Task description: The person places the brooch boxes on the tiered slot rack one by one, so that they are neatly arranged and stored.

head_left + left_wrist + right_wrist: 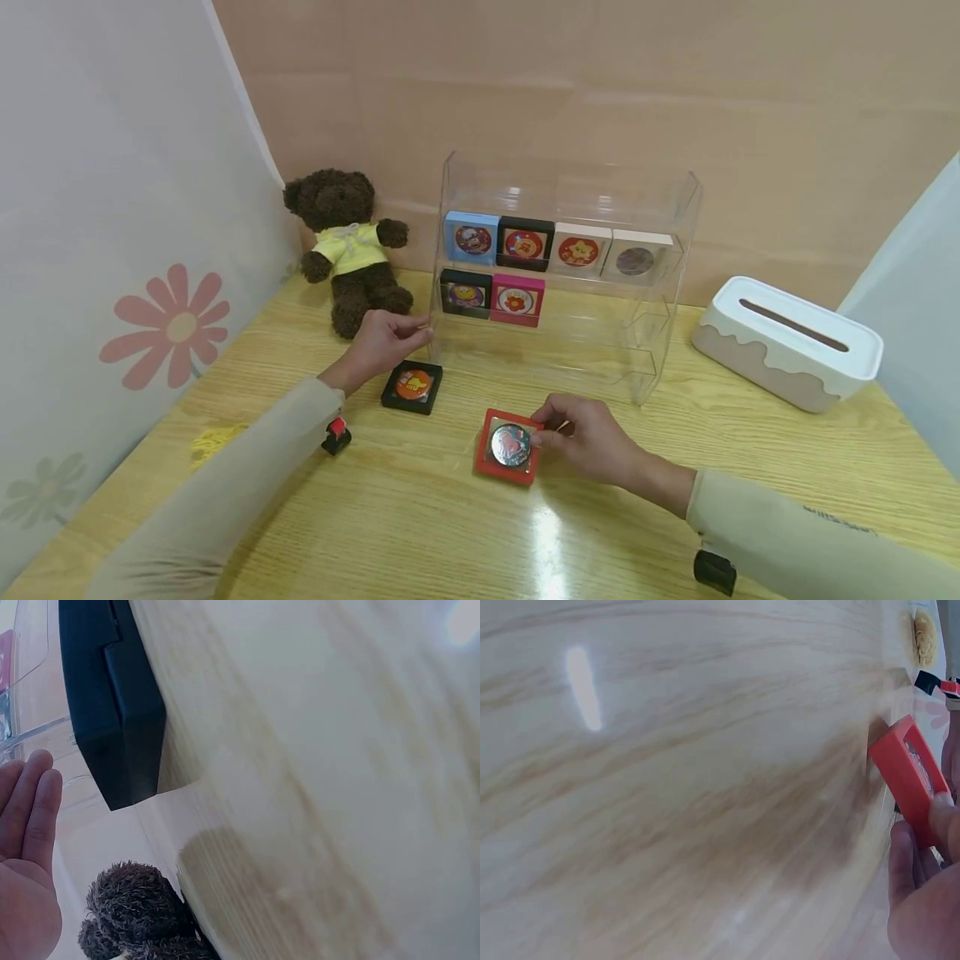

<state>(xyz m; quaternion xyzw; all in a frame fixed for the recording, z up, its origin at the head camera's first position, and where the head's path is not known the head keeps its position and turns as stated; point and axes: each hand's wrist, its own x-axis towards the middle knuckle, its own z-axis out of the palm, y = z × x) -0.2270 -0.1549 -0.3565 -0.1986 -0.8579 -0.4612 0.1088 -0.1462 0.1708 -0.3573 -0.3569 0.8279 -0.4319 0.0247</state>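
Note:
My right hand (592, 437) pinches the right edge of a red square frame (486, 467), which holds a round dark badge with a pink picture. In the right wrist view the thumb lies on the face of the red frame (904, 776), with fingers behind it. The left hand (378, 346) has its thumb and fingertips at the lower left edge of a clear tiered display rack (570, 346), pinching its side panel. Just below that hand, a black frame (387, 398) with an orange badge lies on the table.
Six badge frames stand in the rack's tiers, including a blue frame (450, 227) and a pink frame (530, 319). A brown teddy bear (352, 250) sits at the left, a white tissue box (795, 354) at the right. Yellow bands (213, 442) lie near the left sleeve.

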